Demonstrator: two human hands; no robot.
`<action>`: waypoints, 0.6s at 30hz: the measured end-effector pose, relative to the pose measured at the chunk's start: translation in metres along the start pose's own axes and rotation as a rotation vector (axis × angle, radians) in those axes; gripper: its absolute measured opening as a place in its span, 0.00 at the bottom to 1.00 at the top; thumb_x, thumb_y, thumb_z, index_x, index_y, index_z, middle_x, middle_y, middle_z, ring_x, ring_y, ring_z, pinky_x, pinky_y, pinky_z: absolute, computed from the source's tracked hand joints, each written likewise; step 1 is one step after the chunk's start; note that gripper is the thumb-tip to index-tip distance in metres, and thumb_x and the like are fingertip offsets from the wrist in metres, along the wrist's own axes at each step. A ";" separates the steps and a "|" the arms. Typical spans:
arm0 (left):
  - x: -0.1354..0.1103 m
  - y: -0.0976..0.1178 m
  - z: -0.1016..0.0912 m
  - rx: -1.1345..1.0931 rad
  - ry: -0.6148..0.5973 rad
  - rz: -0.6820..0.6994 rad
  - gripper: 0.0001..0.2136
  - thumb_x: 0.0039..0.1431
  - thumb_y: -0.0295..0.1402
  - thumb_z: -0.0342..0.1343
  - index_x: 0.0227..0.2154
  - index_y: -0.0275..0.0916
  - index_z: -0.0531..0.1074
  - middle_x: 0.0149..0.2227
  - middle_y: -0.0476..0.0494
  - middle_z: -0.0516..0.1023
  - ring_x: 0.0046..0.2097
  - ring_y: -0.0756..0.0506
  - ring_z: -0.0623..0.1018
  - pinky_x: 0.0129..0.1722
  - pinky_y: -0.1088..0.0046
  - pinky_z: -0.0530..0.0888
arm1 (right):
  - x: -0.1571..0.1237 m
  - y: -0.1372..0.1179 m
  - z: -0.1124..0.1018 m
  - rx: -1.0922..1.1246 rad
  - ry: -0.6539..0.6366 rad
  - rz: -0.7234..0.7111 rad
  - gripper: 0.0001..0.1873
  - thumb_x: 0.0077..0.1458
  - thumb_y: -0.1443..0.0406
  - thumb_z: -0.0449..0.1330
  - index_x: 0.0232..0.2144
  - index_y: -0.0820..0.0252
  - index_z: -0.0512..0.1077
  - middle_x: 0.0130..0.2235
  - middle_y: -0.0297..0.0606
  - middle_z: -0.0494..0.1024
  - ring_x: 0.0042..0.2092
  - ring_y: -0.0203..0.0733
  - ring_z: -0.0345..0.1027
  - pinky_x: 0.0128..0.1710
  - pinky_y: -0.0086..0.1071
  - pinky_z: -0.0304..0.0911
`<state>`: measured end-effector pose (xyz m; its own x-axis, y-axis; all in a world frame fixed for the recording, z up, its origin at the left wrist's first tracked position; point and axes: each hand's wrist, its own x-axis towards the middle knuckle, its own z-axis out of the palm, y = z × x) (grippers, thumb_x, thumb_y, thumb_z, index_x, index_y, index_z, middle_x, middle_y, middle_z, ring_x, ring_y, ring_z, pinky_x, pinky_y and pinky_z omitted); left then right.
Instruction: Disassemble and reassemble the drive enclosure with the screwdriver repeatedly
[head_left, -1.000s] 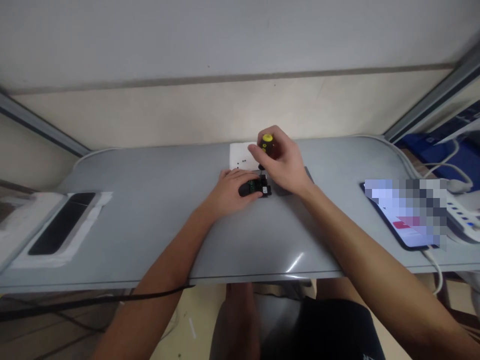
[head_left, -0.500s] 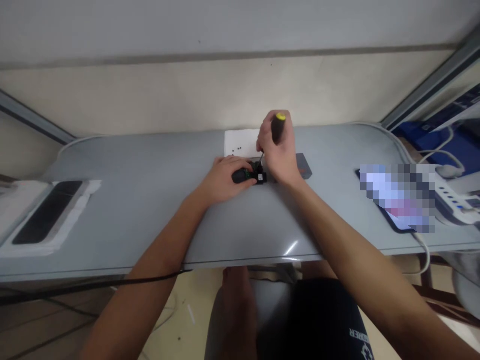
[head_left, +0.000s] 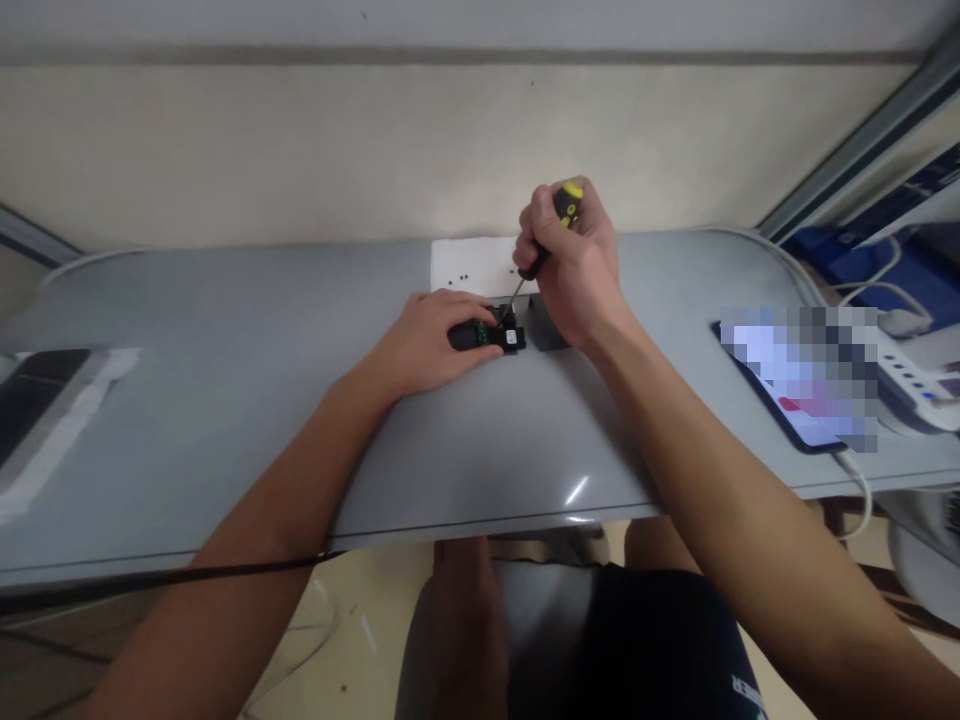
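Note:
My left hand (head_left: 424,345) steadies a small black device with a green circuit board (head_left: 512,337) on the desk, thumb along its near side and fingers over the far side. A white label shows on the device's right end. In my right hand (head_left: 589,255), closed around the handle, is a screwdriver (head_left: 571,198) with a black and yellow grip. It tilts down to the left, and its thin shaft reaches the circuit board area; the exact tip contact is too small to tell. Just right of the device lies a dark grey flat piece (head_left: 549,328), partly behind my right hand.
Several tiny dark screws (head_left: 463,277) lie on white paper (head_left: 484,258) against the wall. A phone (head_left: 787,385) with a cable and a white power strip (head_left: 911,385) sit at the right. Farther left is a dark slab on white material (head_left: 82,400). A black cable (head_left: 225,570) crosses the front edge.
My right hand has turned and lifted, so the screwdriver leans more and its shaft shows. The camera view has shifted somewhat. My left hand keeps its hold on the device.

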<state>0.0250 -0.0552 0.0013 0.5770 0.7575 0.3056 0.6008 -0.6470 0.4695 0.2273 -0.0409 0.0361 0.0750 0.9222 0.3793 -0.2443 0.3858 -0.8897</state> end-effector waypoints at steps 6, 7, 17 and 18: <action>-0.001 0.002 0.000 -0.031 0.001 -0.009 0.12 0.62 0.44 0.68 0.46 0.48 0.82 0.59 0.46 0.82 0.63 0.37 0.79 0.69 0.54 0.66 | -0.006 -0.013 0.004 0.200 -0.093 0.027 0.27 0.64 0.36 0.56 0.44 0.49 0.76 0.30 0.33 0.66 0.30 0.40 0.62 0.31 0.37 0.63; -0.001 0.002 0.001 -0.037 0.005 -0.010 0.12 0.62 0.44 0.69 0.46 0.48 0.82 0.59 0.46 0.83 0.63 0.37 0.79 0.69 0.54 0.66 | -0.007 -0.014 0.005 0.200 -0.099 0.032 0.27 0.64 0.36 0.56 0.43 0.48 0.76 0.31 0.34 0.67 0.31 0.40 0.63 0.32 0.37 0.64; -0.003 0.002 0.002 -0.058 0.030 -0.018 0.12 0.61 0.43 0.70 0.45 0.48 0.82 0.58 0.46 0.83 0.62 0.37 0.79 0.68 0.53 0.64 | -0.005 -0.006 0.001 0.116 -0.036 -0.014 0.22 0.56 0.41 0.70 0.36 0.47 0.70 0.32 0.31 0.71 0.34 0.40 0.68 0.36 0.37 0.68; -0.004 0.003 0.002 -0.057 0.027 -0.021 0.12 0.61 0.43 0.70 0.45 0.48 0.82 0.58 0.47 0.83 0.62 0.37 0.79 0.68 0.53 0.64 | -0.004 -0.006 0.000 0.130 -0.032 -0.017 0.21 0.56 0.42 0.70 0.36 0.46 0.71 0.32 0.31 0.71 0.33 0.39 0.68 0.36 0.37 0.68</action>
<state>0.0256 -0.0599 -0.0001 0.5490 0.7735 0.3167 0.5796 -0.6253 0.5225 0.2283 -0.0471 0.0395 0.0501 0.9134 0.4039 -0.3670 0.3929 -0.8432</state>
